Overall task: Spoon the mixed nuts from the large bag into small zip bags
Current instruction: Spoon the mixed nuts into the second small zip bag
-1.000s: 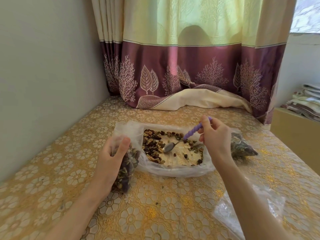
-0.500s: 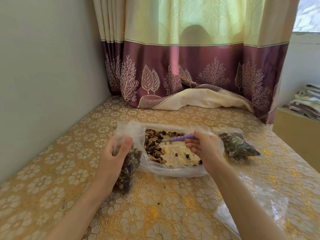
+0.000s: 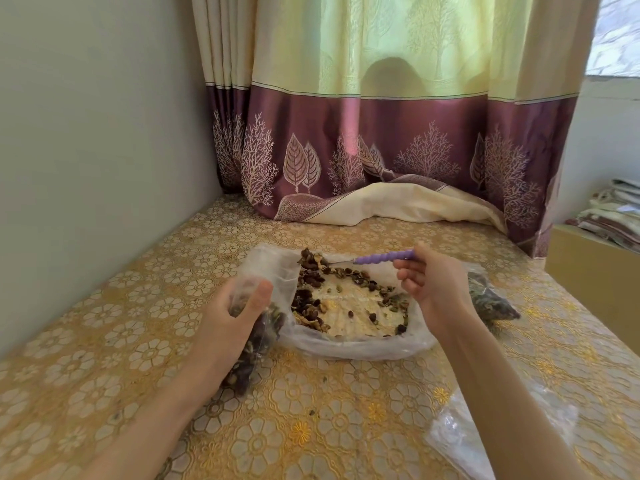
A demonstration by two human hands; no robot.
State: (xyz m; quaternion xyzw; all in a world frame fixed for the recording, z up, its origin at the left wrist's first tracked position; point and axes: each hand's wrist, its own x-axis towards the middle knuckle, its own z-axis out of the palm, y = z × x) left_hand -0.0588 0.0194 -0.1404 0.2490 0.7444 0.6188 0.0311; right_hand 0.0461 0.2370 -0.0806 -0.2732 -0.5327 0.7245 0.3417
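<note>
Lying open on the floral-covered counter [image 3: 346, 427], the large bag [image 3: 346, 344], its clear plastic spread flat, holding mixed nuts [image 3: 311, 306] mostly along the left and far edges, bare plastic showing in the middle. Gripping a small zip bag [image 3: 254, 344] partly filled with dark nuts, the left hand [image 3: 225, 323], thumb curled across its top, just left of the large bag. Pinching the purple handle of a spoon [image 3: 381, 257], the right hand [image 3: 436, 285], the loaded bowl hovering over the far-left heap. Resting beside the right wrist, a filled zip bag [image 3: 491, 299]; lying near the right forearm, empty clear bags [image 3: 460, 434].
</note>
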